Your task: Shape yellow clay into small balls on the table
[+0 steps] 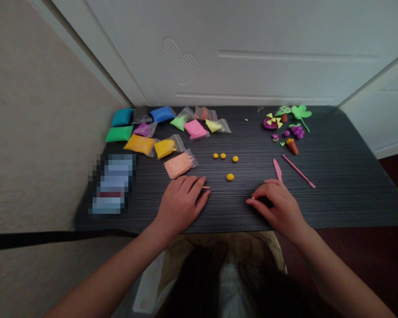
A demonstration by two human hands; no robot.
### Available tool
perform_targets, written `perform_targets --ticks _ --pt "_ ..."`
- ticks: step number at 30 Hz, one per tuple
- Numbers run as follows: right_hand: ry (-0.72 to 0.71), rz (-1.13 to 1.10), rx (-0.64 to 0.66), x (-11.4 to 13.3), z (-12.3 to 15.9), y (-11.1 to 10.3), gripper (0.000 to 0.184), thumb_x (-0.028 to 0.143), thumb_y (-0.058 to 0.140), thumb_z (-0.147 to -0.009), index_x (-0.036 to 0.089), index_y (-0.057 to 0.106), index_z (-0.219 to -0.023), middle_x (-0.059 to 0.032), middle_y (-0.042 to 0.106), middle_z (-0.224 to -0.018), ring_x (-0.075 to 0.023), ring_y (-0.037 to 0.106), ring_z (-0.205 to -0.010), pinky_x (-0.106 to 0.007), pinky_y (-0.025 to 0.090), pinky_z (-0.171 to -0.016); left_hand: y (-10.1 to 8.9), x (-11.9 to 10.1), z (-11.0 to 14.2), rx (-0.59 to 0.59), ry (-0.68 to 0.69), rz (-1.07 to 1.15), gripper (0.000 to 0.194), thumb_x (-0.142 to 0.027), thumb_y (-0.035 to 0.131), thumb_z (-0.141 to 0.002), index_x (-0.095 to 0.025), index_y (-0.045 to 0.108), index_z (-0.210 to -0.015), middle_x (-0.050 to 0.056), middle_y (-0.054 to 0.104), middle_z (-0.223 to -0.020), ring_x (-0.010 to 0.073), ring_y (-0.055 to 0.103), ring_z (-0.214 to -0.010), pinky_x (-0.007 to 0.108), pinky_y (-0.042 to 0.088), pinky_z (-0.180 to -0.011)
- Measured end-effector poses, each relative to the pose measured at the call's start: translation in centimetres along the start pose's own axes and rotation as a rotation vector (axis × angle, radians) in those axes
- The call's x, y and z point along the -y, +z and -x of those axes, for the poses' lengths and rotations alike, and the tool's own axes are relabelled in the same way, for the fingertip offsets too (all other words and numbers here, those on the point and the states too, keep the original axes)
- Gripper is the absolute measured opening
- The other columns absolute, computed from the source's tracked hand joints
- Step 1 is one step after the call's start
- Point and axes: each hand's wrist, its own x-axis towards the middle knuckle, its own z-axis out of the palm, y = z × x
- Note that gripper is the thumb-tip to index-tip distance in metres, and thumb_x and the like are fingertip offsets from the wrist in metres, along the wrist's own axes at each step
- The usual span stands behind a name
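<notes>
My left hand [182, 198] rests at the table's near edge, fingers curled. A thin strip of peach modelling clay [206, 187] pokes out between its thumb and index finger; the rest is hidden. My right hand [278, 205] pinches a tiny pale bit of clay [253, 198] between thumb and fingertip, low over the table. Several small yellow clay balls [230, 177] lie between and beyond the hands. Just past my left fingers is an opened bag of peach clay [178, 165]. Beyond my right hand lie a pink plastic knife [277, 169] and a thin pink tool [299, 171].
Bags of coloured clay [139, 144] cover the back left of the dark table [345, 185]. Finished clay pieces stand back right, among them purple grapes [297, 131] and a green clover shape [301, 112]. A blurred-out phone-like object [114, 183] lies at the left edge.
</notes>
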Motion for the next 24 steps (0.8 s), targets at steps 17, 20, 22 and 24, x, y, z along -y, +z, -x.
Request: perform_targets --ticks 17,20,22,24 --pt "0.088 0.351 0.119 -0.1 -0.3 0.7 0.027 0.046 0.053 -0.079 0.02 0.058 -0.073 -0.0008 0.062 -0.074 -0.0179 0.051 -0.076 -0.036 0.032 -0.078 0.4 -2.3 -0.1 -0.293 -0.239 0.281 0.023 -0.019 0.055 -0.077 -0.016 0.057 -0.1 0.007 0.059 -0.097 0.0195 0.052 -0.095 0.037 0.042 -0.087" --pt "0.093 0.342 0.142 0.2 0.1 0.2 0.032 0.05 0.053 -0.078 0.019 0.059 -0.08 -0.0024 0.062 -0.079 -0.0186 0.05 -0.079 -0.038 0.031 -0.081 0.6 -2.0 -0.2 -0.331 -0.262 0.287 0.021 -0.018 0.056 -0.076 -0.016 0.059 -0.097 0.007 0.06 -0.094 0.019 0.053 -0.093 0.036 0.043 -0.086" --pt "0.072 0.337 0.156 0.4 0.6 -0.3 0.033 0.049 0.053 -0.078 0.019 0.06 -0.091 -0.004 0.062 -0.086 -0.0192 0.05 -0.083 -0.039 0.031 -0.083 0.6 -1.9 -0.2 -0.343 -0.262 0.291 0.021 -0.017 0.057 -0.075 -0.015 0.059 -0.096 0.007 0.06 -0.093 0.0188 0.053 -0.092 0.035 0.043 -0.086" --pt "0.038 0.363 0.188 0.6 1.2 -0.8 0.035 0.045 0.051 -0.081 0.022 0.057 -0.107 -0.0056 0.06 -0.097 -0.0203 0.048 -0.088 -0.04 0.031 -0.085 0.6 -1.9 -0.2 -0.341 -0.257 0.296 0.021 -0.017 0.057 -0.075 -0.015 0.059 -0.096 0.007 0.06 -0.093 0.0186 0.053 -0.091 0.035 0.043 -0.085"
